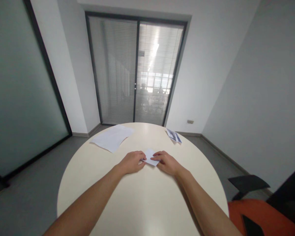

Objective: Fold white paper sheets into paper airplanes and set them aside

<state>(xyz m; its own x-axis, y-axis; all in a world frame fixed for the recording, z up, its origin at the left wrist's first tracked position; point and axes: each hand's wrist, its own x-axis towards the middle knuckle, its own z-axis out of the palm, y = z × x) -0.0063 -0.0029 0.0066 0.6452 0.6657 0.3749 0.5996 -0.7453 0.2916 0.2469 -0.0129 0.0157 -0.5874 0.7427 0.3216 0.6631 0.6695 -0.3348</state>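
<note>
Between my two hands is a small folded piece of white paper [150, 158], close above the table's middle. My left hand [133, 162] pinches its left edge, thumb below and fingers on top. On the right side, my right hand [166, 162] grips the paper with its fingers bent over the edge. Fingers cover both side edges, so how the folds run there is hidden.
A round cream table [142, 203] spreads under my arms. Large white sheets [113, 137] lie at its far left. A folded paper piece [173, 135] with dark patches rests at the far right. An orange chair [260, 216] with black armrests stands to the right.
</note>
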